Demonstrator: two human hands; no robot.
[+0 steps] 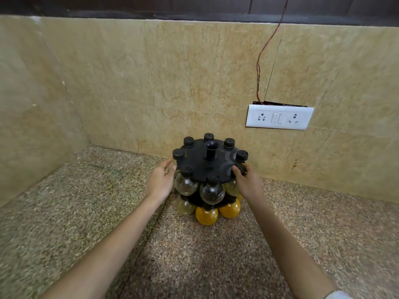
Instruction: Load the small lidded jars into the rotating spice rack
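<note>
Spice rack upright, axis seemingly vertical

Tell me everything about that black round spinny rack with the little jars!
The black round plastic-looking rack stands upright on the speckled stone counter. A flat top disc carries a short centre post; black-lidded round clear jars hang in two tiers, some yellow-filled. The right hand grips its rim; the left hand touches the opposite edge.
</note>
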